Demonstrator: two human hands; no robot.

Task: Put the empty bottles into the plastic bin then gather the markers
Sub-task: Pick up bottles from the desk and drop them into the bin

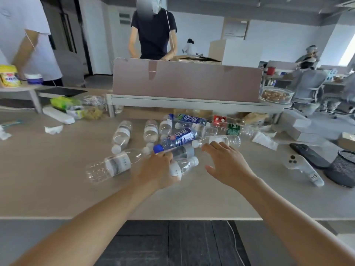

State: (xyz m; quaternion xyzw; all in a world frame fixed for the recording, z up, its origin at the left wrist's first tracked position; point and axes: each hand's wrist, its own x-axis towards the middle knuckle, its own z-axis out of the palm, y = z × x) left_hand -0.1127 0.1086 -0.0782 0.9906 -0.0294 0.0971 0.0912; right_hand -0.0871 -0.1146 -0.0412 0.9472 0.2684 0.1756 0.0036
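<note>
Several empty plastic bottles lie scattered on the beige table (57, 192). My left hand (155, 169) grips a small clear bottle with a white cap (182, 166) at the near edge of the pile. A blue-labelled bottle with a blue cap (176, 140) lies just beyond that hand. My right hand (224, 162) hovers open, fingers spread, its fingertips close to a clear bottle with a white cap (221, 140). Another clear bottle (113, 165) lies to the left. No bin and no markers are visible.
A black mesh pen cup (343, 167), a white controller (301, 166) and a dark phone (309, 155) sit at the right. A pink desk divider (188, 81) stands behind the pile. Snack packets (76, 108) lie at the back left. People stand beyond the divider.
</note>
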